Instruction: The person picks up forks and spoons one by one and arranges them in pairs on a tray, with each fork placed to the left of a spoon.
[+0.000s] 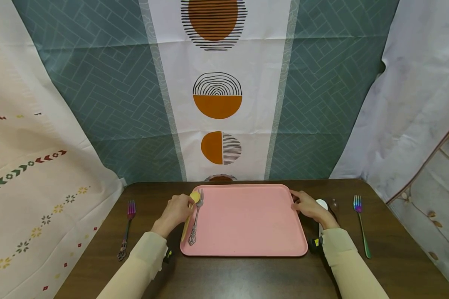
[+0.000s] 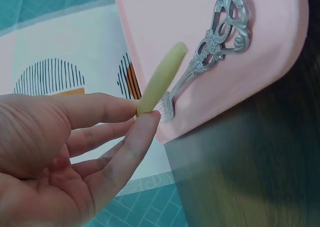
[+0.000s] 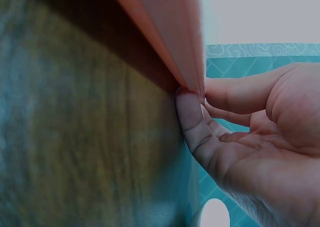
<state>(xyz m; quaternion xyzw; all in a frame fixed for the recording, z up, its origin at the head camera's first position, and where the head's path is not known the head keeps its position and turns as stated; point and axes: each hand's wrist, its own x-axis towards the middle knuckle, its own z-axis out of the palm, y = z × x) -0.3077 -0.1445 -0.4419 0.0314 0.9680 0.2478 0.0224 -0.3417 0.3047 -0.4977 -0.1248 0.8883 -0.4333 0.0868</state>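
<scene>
My left hand (image 1: 177, 209) pinches a yellow spoon (image 2: 162, 77) between thumb and fingers at the left side of the pink tray (image 1: 247, 220). Its round bowl points away from me, and the handle runs down along the tray's left rim. Just right of it, inside the tray, lies a silver fork (image 1: 195, 222), tines away, with an ornate openwork handle (image 2: 220, 37). At the tray's upper right, my right hand (image 1: 310, 205) pinches the rim (image 3: 187, 62) between thumb and fingers. Part of the spoon is hidden behind the left fingers.
Beside the right wrist lie a white spoon (image 1: 322, 203), partly covered by the arm, and a dark spoon (image 1: 334, 204). A rainbow-coloured fork (image 1: 360, 220) lies farther right on the dark wooden table (image 1: 239, 278). Another fork (image 1: 128, 224), with purple tines, lies at the left.
</scene>
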